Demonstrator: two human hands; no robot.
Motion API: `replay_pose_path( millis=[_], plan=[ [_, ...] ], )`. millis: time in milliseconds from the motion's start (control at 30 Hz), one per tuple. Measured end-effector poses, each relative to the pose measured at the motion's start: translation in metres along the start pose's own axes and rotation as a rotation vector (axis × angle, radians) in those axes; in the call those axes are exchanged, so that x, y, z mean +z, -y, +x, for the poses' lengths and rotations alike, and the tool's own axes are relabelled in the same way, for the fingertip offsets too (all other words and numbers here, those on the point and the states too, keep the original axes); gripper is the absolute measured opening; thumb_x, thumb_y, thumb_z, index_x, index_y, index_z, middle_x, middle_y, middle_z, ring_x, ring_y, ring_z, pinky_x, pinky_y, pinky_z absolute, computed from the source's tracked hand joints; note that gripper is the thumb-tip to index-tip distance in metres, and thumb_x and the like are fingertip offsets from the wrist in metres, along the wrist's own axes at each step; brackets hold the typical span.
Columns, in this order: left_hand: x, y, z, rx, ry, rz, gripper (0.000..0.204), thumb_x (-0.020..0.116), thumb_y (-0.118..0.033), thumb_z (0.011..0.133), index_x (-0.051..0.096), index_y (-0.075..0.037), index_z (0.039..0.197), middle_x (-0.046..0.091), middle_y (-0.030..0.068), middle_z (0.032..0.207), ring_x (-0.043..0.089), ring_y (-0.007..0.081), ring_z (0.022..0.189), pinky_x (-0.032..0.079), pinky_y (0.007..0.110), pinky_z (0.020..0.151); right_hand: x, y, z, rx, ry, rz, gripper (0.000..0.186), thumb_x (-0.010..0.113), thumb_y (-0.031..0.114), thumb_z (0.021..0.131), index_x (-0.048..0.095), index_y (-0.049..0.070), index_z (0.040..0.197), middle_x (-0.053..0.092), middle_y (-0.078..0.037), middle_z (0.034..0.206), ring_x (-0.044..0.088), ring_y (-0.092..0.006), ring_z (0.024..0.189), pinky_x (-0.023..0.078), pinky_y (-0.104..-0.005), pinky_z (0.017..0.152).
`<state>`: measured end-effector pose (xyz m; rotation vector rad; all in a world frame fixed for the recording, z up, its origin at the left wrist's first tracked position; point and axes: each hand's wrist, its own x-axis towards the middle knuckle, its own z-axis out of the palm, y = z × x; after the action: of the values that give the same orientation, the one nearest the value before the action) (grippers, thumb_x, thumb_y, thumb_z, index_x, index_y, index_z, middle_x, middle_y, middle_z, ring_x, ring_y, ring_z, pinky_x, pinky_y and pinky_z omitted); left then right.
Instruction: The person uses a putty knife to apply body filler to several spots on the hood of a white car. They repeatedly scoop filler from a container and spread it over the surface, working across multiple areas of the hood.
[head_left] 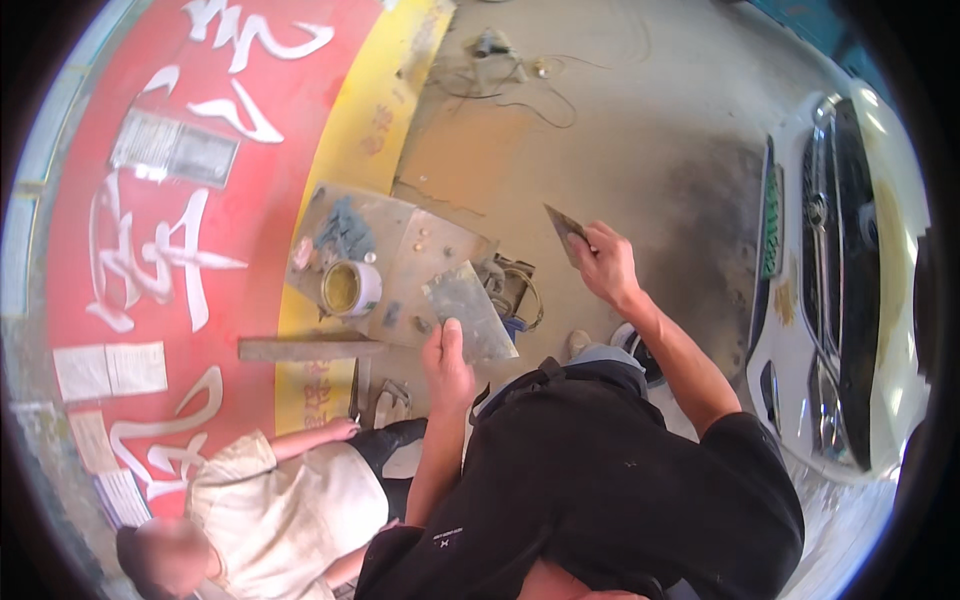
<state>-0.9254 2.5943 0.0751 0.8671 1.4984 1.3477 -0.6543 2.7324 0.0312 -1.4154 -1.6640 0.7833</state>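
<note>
My left hand [448, 355] grips a thin grey rectangular plate [468, 305] by its lower left part, thumb on top. My right hand [608, 262], out to the right at mid-height, is closed on a flat scraper [560, 225] that points up and left. Beyond the plate is a worn grey board [400, 240] bearing an open can of yellowish paste [344, 287], a crumpled blue rag [342, 226] and small round bits. A dark frame with a looped cord [515, 290] sits behind the plate, partly hidden by it.
A red and yellow lettered banner [240, 130] fills the left. A person in a light shirt [285, 490] is at lower left, beside a long plank [290, 349]. A white car front [800, 300] stands close on the right. A tool with cords [492, 55] lies on the floor ahead.
</note>
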Motion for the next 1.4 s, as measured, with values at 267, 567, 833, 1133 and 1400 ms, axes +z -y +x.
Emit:
replay_pose_path(
  millis=[267,567,833,1133,1400],
  plan=[
    [0.029,-0.020,-0.009,-0.433,-0.052,-0.416,0.031,0.055,-0.038,0.110,0.065,-0.008,0.111,0.067,0.0043,0.085,0.062,0.0170,0.066,0.041,0.030,0.049,0.040,0.015,-0.001,0.537,0.392,1.810,0.037,0.050,0.025,0.108,0.054,0.002,0.137,0.049,-0.002,0.087,0.049,-0.0167,0.075,0.048,-0.0283,0.062],
    [0.087,-0.030,-0.034,-0.321,0.155,-0.009,0.040,0.042,-0.037,0.117,0.058,-0.004,0.102,0.060,0.0024,0.073,0.051,0.0106,0.048,0.038,0.027,0.041,0.077,0.035,0.015,0.584,0.256,1.569,0.050,0.044,0.042,0.111,0.058,0.002,0.137,0.061,-0.008,0.092,0.054,-0.0191,0.070,0.048,-0.0345,0.057],
    [0.025,-0.039,-0.011,-0.421,-0.148,-0.244,0.032,0.052,-0.038,0.113,0.059,-0.012,0.095,0.058,-0.0004,0.074,0.045,0.0094,0.049,0.028,0.027,0.040,0.044,-0.023,-0.050,0.160,0.326,-0.045,0.029,0.070,0.031,0.100,0.075,0.005,0.112,0.072,-0.016,0.098,0.068,-0.0365,0.087,0.056,-0.0445,0.073],
    [0.025,-0.018,-0.023,-0.305,-0.087,0.080,0.037,0.049,-0.035,0.113,0.058,-0.006,0.093,0.058,0.0015,0.070,0.050,0.0100,0.047,0.039,0.028,0.040,0.004,0.057,-0.050,-0.833,0.232,0.246,0.041,0.072,-0.001,0.074,0.080,0.015,0.110,0.065,-0.008,0.088,0.066,-0.0289,0.079,0.058,-0.0383,0.068],
    [0.023,-0.022,-0.032,-0.311,-0.052,0.185,0.035,0.047,-0.032,0.114,0.059,-0.004,0.096,0.060,0.0026,0.071,0.051,0.0107,0.047,0.041,0.028,0.042,0.009,0.018,-0.043,-0.902,0.196,-0.018,0.032,0.067,0.004,0.077,0.075,0.009,0.108,0.062,-0.007,0.086,0.065,-0.0294,0.077,0.056,-0.0405,0.061]
  ],
)
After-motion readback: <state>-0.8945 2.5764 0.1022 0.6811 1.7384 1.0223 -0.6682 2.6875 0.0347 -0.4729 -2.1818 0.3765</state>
